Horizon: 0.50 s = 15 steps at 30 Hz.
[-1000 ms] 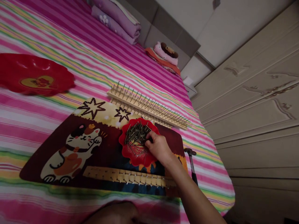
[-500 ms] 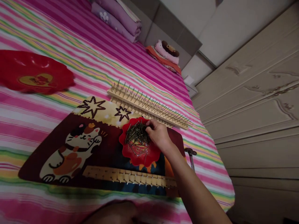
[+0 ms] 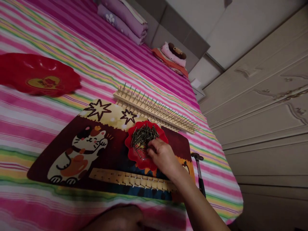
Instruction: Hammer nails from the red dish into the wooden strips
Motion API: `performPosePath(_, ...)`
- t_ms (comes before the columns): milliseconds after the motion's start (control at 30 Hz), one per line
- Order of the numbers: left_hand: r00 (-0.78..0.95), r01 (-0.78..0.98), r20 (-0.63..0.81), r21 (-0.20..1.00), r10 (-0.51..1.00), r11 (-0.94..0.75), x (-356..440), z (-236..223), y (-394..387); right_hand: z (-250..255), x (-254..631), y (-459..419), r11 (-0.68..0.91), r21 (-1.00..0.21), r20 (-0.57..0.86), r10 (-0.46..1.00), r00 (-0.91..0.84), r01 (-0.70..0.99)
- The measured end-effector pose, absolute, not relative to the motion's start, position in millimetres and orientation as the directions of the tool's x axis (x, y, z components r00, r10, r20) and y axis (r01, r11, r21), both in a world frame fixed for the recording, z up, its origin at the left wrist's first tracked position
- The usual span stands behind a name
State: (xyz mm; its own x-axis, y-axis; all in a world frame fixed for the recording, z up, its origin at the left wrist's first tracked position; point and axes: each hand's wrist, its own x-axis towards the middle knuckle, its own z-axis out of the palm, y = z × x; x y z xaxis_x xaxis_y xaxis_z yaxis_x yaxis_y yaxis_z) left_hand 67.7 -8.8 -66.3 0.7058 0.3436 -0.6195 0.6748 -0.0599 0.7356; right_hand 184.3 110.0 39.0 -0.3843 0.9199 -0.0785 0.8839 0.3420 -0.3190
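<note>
My right hand (image 3: pixel 161 156) reaches over the right side of a red scalloped bowl (image 3: pixel 132 158). Its fingers are curled together at the near edge of a heap of loose nails (image 3: pixel 144 134). Whatever lies between the fingertips is hidden. Just in front of the bowl, on the near side, lies a wooden strip (image 3: pixel 108 175) with nails standing in it in rows. Beyond the bowl are wooden strips (image 3: pixel 154 109) set with tall upright nails. My left hand cannot be made out; a dim, blurred limb shows at the bottom edge.
A dark mat (image 3: pixel 60 134) with a cat picture lies under the bowl and near strip. A hammer (image 3: pixel 199 173) rests to the right. At left is a large red tray (image 3: pixel 69 78). Folded bedding (image 3: pixel 134 29) sits at the back of the striped bed; cabinets (image 3: pixel 264 128) stand right.
My right hand has moved from the nail heap's far right side towards the bowl's near right part. The view has shifted slightly, and more of the hammer's handle shows.
</note>
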Motion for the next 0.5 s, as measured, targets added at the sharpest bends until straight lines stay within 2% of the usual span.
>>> performPosePath(133, 0.706, 0.675, -0.614, 0.734, 0.353, -0.072, 68, -66, -9, 33, 179, 109, 0.278, -0.267, -0.138, 0.937, -0.322, 0.923)
performPosePath(300, 0.722, 0.662, -0.595, 0.743, 0.352, -0.101, 68, -74, -12, 24, 175, 116, 0.321, -0.269, -0.087, 0.931, -0.355, 0.908)
performPosePath(367, 0.719, 0.667, -0.599, 0.737, 0.352, -0.108, 68, -76, -12, 22, 173, 118, 0.29, -0.26, -0.087, 0.943, -0.321, 0.921)
performPosePath(500, 0.726, 0.665, -0.597, 0.735, 0.342, -0.13, 68, -78, -12, 24, 163, 120, 0.228, -0.146, -0.116, 0.962, -0.246, 0.963)
